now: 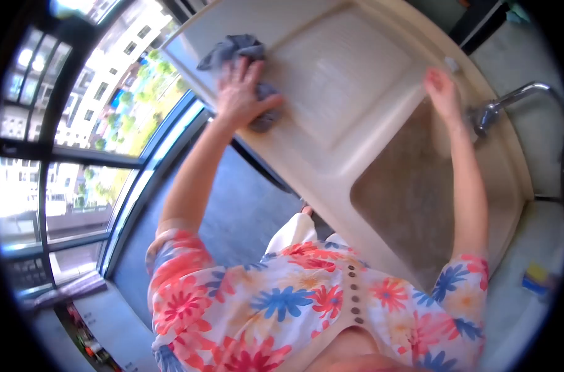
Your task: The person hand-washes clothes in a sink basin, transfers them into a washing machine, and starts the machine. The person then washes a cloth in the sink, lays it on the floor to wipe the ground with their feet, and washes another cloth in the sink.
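A crumpled grey cloth (237,48) lies on the left edge of the beige sink unit (350,68), by its ribbed draining area. My left hand (239,93) holds this cloth down with the palm, its fingers somewhat spread and cloth bunched out on both sides. Over the corner of the sink basin (399,186), near the back rim, is my right hand (443,93). Its fingers are curled in, and I see nothing in them. A chrome faucet (489,115) stands just right of that wrist.
A small whitish piece (452,64) sits on the back rim. To the right, a yellow and blue sponge (536,279) rests on a pale surface. Tall windows (96,158) with dark frames line the left side, above a grey floor (232,198).
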